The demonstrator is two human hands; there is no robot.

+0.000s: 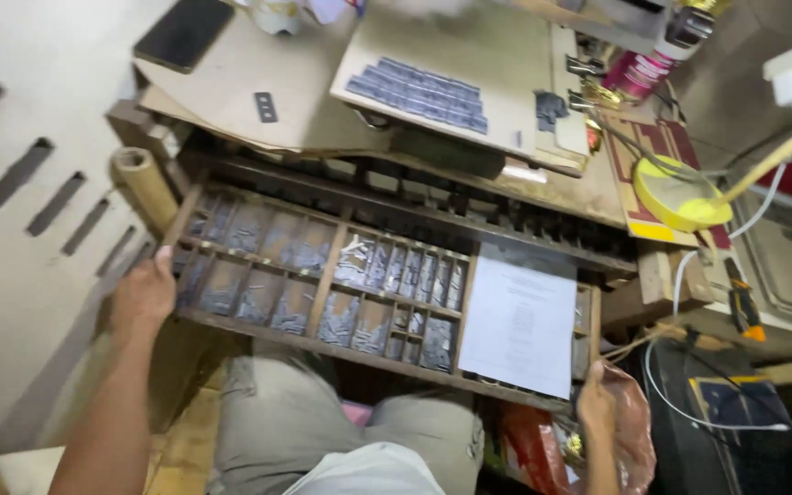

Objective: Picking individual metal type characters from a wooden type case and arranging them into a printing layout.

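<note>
A wooden type case (258,325) with many small compartments of grey metal type sits pulled out over my lap. My left hand (144,293) grips its left front corner. My right hand (598,399) holds the case's right front corner. A white printed sheet (520,325) lies over the case's right compartments. Above it, a board (506,64) carries rows of set metal type (419,92).
A cardboard tube (144,188) leans at the case's left. A black phone (183,32) lies on cardboard at the back. A yellow lamp (685,197) with white cables, a pink spray can (643,64) and clutter crowd the right. A red plastic bag (533,449) lies below.
</note>
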